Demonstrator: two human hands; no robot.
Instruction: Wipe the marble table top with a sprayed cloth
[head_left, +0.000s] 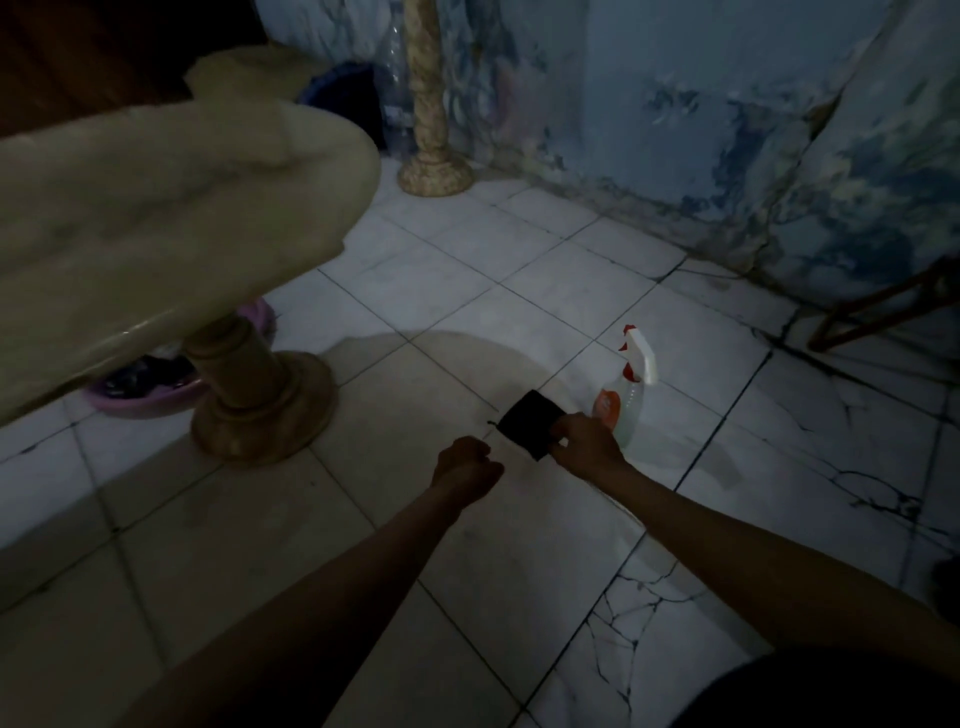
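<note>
1. The right hand (584, 441) reaches down to the floor (519, 291), its fingers (563, 428) curled onto the near-right edge of the dark cloth (530, 423); they appear to pinch it, though the dim light hides how firmly.
2. The left hand (465, 467) hangs just left of the cloth, fingers curled into a loose fist and holding nothing, a little apart from the cloth's nearest corner.
3. The cloth lies flat on the tiles directly ahead of the right fingers, a rough square turned corner-on, so its diagonal runs away from the person. The right hand is on it; the left is merely near.
4. Just beyond and to the right of the right fingers lies the spray bottle (626, 395) on its side, trigger head pointing away, body toward the hand. Its long axis runs nearly in line with the right forearm, and it is nearer the right hand than the left.
5. Well up and to the left of both hands stands the marble worktop (171, 218) on its pedestal, its surface above the level of the floor items.
6. I judge the cloth must be lifted and sprayed first; no wiping has begun.
</note>
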